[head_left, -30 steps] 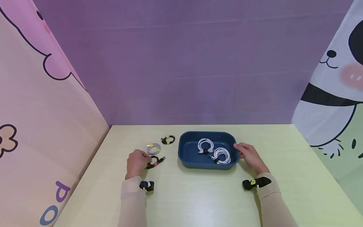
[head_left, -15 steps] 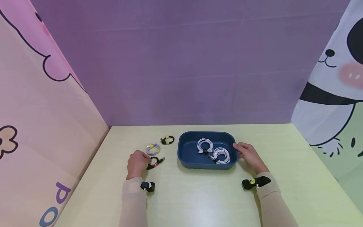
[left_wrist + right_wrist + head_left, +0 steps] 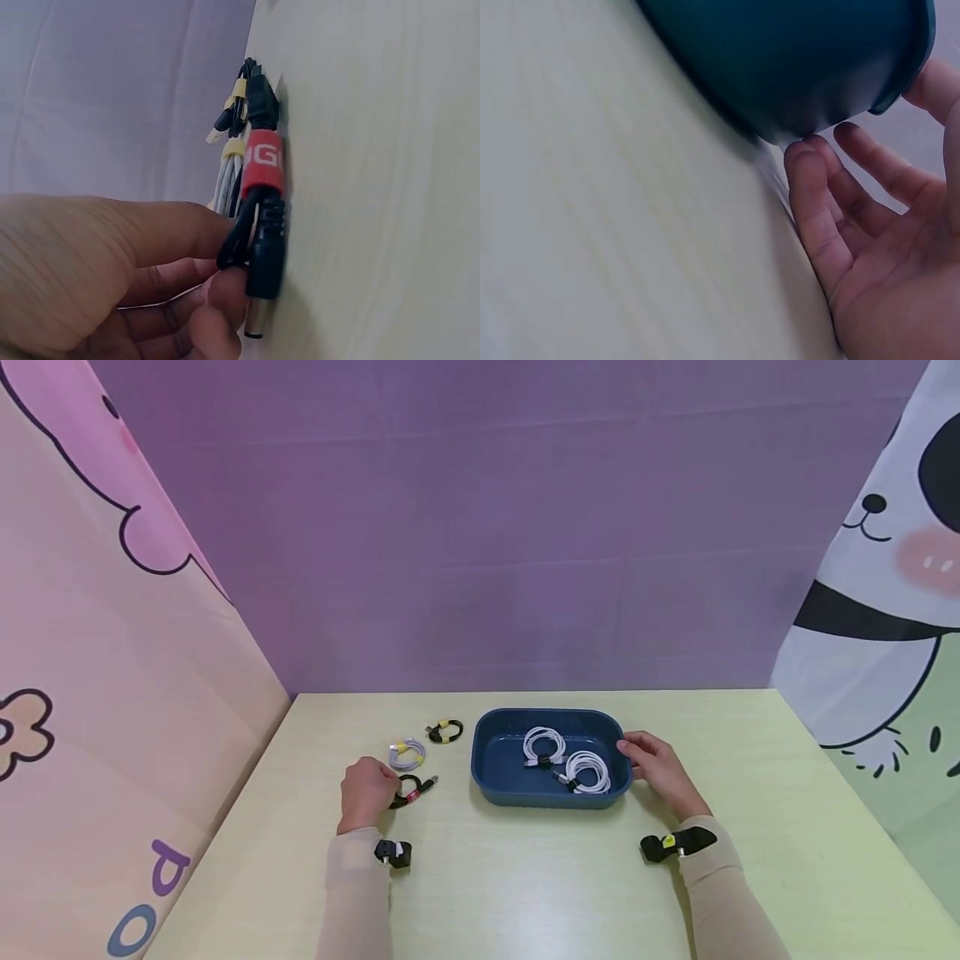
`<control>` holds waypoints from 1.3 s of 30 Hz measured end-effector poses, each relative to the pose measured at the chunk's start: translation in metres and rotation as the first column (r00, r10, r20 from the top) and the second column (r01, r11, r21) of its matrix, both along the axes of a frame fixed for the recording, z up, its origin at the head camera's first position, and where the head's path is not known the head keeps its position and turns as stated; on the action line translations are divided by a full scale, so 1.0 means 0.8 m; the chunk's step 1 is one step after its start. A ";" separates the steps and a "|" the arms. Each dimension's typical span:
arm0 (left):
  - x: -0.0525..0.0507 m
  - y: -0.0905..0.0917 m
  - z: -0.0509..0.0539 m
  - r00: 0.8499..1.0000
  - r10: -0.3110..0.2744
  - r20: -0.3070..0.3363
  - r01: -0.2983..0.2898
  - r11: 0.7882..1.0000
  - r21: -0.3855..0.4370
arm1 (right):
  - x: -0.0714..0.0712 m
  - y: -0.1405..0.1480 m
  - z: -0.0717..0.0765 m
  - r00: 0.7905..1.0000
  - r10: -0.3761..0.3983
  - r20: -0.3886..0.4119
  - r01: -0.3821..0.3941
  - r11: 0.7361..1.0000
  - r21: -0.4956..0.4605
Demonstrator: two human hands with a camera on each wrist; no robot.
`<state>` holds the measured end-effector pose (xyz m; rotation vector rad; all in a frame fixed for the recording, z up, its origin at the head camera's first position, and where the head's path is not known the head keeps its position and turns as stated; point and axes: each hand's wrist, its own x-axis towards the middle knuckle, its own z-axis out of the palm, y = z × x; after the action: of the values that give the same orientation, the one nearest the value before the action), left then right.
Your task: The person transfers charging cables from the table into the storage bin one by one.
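The left hand [image 3: 369,789] pinches a black, red-strapped coiled cable [image 3: 267,236] at the tabletop [image 3: 525,885]; likely light and springy, best taken by its strap [image 3: 262,161]; the right hand [image 3: 660,770] apparently grips a blue rectangular plastic tray [image 3: 543,800].

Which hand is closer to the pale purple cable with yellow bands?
Left. The left hand, pinching a black cable, is just in front of the pale purple cable, slightly left; the right hand is well to its right, at the right end of the blue tray.
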<state>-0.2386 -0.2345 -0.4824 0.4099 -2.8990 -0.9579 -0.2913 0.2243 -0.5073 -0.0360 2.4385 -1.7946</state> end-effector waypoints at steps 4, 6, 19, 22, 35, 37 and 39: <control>0.000 -0.001 0.003 1.000 -0.009 -0.007 0.009 1.000 0.001 | 0.001 0.000 0.002 0.999 0.005 -0.036 -0.003 0.998 0.068; 0.001 -0.002 0.004 1.000 -0.015 -0.001 0.015 1.000 0.009 | 0.002 0.000 0.004 0.998 0.016 -0.069 -0.007 0.993 0.118; 0.002 -0.003 0.009 0.999 -0.049 0.010 0.049 0.997 0.055 | 0.004 0.005 0.014 0.994 0.071 -0.088 -0.048 0.969 0.244; 0.000 -0.002 0.010 0.999 -0.049 0.008 0.048 0.997 0.061 | 0.005 0.005 0.015 0.993 0.078 -0.093 -0.053 0.968 0.247; -0.002 0.003 0.019 0.998 -0.064 -0.014 0.066 0.991 0.112 | 0.004 0.007 0.013 0.994 0.073 -0.080 -0.055 0.978 0.200; -0.002 0.004 0.019 0.998 -0.063 -0.023 0.065 0.991 0.115 | 0.005 0.007 0.013 0.994 0.076 -0.079 -0.059 0.979 0.196; -0.003 0.005 0.019 0.998 -0.062 -0.034 0.065 0.991 0.119 | 0.005 0.008 0.013 0.994 0.078 -0.076 -0.063 0.979 0.192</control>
<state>-0.2408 -0.2309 -0.4670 0.3082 -2.8522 -1.1422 -0.2873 0.2305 -0.4971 -0.1816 2.6185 -1.5550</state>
